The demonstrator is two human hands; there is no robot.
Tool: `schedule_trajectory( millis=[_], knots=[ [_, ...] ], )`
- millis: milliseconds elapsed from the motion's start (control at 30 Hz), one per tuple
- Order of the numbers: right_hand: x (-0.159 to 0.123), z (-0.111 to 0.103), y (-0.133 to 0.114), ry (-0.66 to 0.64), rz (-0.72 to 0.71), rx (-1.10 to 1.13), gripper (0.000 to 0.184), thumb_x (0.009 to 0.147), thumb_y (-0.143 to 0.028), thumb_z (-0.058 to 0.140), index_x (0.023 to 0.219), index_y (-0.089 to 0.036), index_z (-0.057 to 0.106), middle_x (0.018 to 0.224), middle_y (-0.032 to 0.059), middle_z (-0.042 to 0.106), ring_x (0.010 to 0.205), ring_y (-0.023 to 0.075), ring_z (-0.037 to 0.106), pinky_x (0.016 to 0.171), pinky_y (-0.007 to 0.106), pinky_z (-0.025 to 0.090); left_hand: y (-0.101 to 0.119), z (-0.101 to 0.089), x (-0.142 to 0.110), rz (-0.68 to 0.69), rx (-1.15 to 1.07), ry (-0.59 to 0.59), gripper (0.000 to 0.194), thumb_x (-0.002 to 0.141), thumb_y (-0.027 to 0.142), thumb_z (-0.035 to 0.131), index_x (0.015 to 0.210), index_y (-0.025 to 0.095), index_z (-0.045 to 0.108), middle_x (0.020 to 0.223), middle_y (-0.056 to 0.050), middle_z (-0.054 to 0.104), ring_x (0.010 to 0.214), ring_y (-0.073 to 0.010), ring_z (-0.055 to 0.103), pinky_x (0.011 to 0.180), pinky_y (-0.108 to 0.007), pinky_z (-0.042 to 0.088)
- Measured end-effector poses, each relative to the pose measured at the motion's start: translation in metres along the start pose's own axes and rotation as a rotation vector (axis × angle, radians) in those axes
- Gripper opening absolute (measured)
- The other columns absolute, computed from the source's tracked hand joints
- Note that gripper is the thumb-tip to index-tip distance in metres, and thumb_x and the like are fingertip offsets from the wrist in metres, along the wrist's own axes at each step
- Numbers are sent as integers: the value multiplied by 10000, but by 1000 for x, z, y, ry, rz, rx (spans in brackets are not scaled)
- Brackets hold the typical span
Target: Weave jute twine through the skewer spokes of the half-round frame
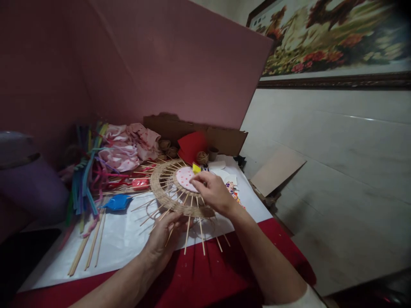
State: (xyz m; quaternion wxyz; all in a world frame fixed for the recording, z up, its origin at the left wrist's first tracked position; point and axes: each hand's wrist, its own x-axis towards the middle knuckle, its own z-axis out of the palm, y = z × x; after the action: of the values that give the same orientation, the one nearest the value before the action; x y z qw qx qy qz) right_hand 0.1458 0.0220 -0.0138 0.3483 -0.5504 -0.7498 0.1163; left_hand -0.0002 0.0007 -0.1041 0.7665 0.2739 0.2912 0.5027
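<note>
A wheel of thin wooden sticks radiates from a round centre covered in white-pink dotted cloth [184, 176], with a wide ring of woven twine [158, 188] around it. Its near edge is gripped by my left hand [167, 231], thumb on top and the other fingers partly hidden underneath. Over the right side of the dotted centre is my right hand [213, 191], its thumb and forefinger pinched together at the cloth. Whatever sits between those fingertips is too small to make out. Bare stick ends stick out past the ring towards me.
Loose sticks [93, 241] and a blue packet [118, 202] lie on the white sheet [128, 239] at left. Pipe cleaners [84, 179], crumpled pink cloth [128, 145], red paper [192, 146] and a twine ball [202, 158] crowd the back. Cardboard [218, 139] stands behind.
</note>
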Motion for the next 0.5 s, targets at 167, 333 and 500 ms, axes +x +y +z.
schedule_trajectory(
  millis=[167,333,500],
  knots=[
    [-53,15,3,68,-105,22,123,817,-100,502,829,-178,596,883,40,561,877,163,510,792,298,390,5,6,-4,-12,20,15,136,715,163,627,834,106,660,871,-86,688,771,-173,619,726,-298,495],
    [-76,32,11,100,-95,-54,191,845,-99,450,931,-189,595,917,60,535,906,196,474,816,353,380,5,9,-7,-13,20,14,145,727,173,625,856,119,660,882,-83,690,795,-188,623,744,-315,490],
    [-83,32,6,32,-115,-165,275,826,-77,448,1024,-203,592,945,70,525,920,220,450,804,380,372,6,10,-7,14,22,-2,155,727,170,629,868,115,662,849,-85,693,783,-190,630,734,-299,487]
  ],
)
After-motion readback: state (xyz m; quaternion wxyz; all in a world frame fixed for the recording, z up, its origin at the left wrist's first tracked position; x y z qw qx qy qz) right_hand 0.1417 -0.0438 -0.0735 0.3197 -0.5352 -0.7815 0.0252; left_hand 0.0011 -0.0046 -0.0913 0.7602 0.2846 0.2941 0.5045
